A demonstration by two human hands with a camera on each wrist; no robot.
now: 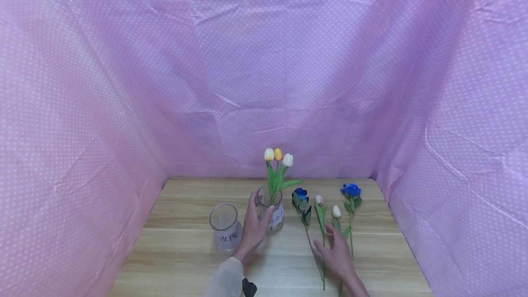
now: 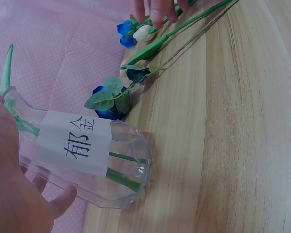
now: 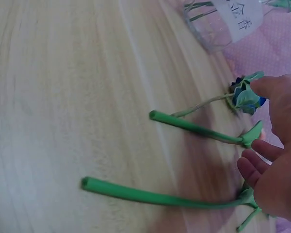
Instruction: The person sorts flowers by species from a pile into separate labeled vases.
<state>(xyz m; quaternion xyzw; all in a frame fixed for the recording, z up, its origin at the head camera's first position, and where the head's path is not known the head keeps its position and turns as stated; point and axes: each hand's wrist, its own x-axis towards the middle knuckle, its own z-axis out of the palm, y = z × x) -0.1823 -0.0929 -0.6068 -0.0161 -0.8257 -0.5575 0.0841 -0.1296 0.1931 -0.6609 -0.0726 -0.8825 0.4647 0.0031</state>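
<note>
My left hand (image 1: pixel 255 224) grips a clear glass vase (image 2: pixel 128 196) near its rim, fingers and thumb round it. The vase bears a white paper label (image 2: pixel 75 143) with handwritten characters, and green stems show inside. Out of its top stand three tulips (image 1: pixel 278 154), white and yellow. My right hand (image 1: pixel 338 252) hovers over the loose flower stems with its fingers loosely bent and nothing in them. Nearest to it lie a white tulip (image 1: pixel 336 211) and a pink tulip (image 1: pixel 319 200). In the right wrist view, two thick green stems (image 3: pixel 150 196) point out from under this hand.
Left of my left hand stands a second glass vase (image 1: pixel 224 223), also labelled, with no flowers in it. A dark blue rose (image 1: pixel 301 195) and a brighter blue rose (image 1: pixel 351 190) lie either side of the tulips. Pink dotted cloth (image 1: pixel 264 81) walls the wooden table (image 1: pixel 181 251).
</note>
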